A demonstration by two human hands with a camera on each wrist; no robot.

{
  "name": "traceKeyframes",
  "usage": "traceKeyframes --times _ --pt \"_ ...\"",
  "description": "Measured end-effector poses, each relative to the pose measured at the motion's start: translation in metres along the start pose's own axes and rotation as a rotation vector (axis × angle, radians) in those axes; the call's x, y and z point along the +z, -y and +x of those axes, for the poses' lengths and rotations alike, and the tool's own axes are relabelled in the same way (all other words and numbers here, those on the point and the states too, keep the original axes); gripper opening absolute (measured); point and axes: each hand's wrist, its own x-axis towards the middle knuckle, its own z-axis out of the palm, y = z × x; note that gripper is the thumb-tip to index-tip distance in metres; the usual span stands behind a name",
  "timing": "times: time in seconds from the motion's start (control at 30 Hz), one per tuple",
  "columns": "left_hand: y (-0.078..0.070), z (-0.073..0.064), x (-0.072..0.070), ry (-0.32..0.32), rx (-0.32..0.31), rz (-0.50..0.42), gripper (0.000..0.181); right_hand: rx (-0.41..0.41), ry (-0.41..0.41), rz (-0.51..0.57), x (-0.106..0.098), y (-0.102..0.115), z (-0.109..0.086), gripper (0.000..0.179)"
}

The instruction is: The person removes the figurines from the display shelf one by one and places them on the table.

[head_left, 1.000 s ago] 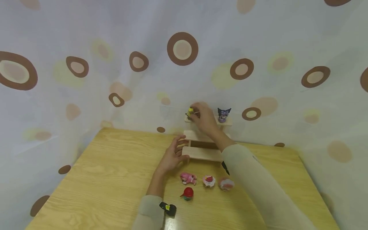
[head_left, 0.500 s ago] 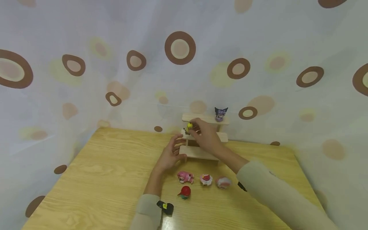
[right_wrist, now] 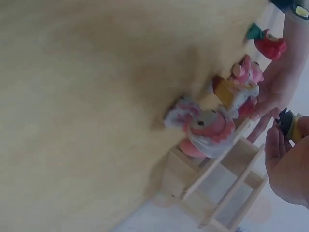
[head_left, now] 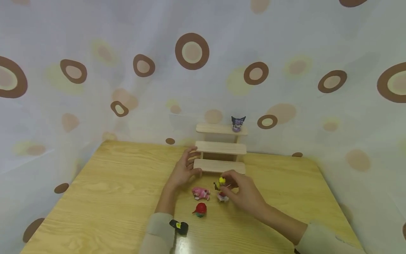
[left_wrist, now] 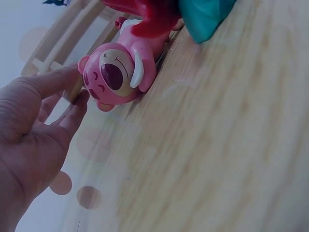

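My left hand (head_left: 183, 171) grips the left end of a three-tier wooden display shelf (head_left: 219, 147), with thumb and fingers around its edge in the left wrist view. My right hand (head_left: 250, 195) pinches a small yellow-and-black figurine (head_left: 221, 182) above the table, just in front of the lowest tier. Beneath it lies a white figurine with a red top (head_left: 223, 198), partly covered. A pink bear figurine (left_wrist: 116, 72) lies on its side near my left hand. A pink-and-white figurine (right_wrist: 210, 128) shows in the right wrist view; my right hand hides it in the head view.
On the top tier, at the right, stands a purple figurine with dark pointed ears (head_left: 238, 124). A red-capped figurine (head_left: 201, 209) lies in front of the bear on the wooden table (head_left: 120, 197). A spotted curtain (head_left: 152, 95) hangs behind the table.
My right hand has brought the yellow-and-black figurine down from the top tier, past the middle one, to above the table in front. The left hand stays at the shelf's end.
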Motion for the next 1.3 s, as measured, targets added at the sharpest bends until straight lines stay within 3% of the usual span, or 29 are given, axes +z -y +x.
traceKeyframes --times 0.23,0.47,1.07,1.2,1.3 --pt "0.001 0.0 -0.001 -0.003 -0.016 -0.005 0.085 0.068 -0.044 0.067 0.003 -0.012 -0.032 0.03" --pt "0.001 0.0 0.001 -0.007 -0.009 -0.018 0.084 -0.016 -0.057 -0.02 0.021 -0.023 -0.052 0.031" --pt "-0.004 0.002 0.0 0.007 -0.01 -0.011 0.085 -0.137 -0.101 -0.112 0.043 -0.027 -0.062 0.033" --pt "-0.004 0.002 0.0 0.001 -0.013 -0.015 0.084 -0.113 -0.076 -0.119 0.044 -0.027 -0.063 0.035" --pt "-0.002 0.001 0.0 0.003 -0.012 -0.014 0.083 -0.045 -0.046 -0.124 0.042 -0.026 -0.066 0.039"
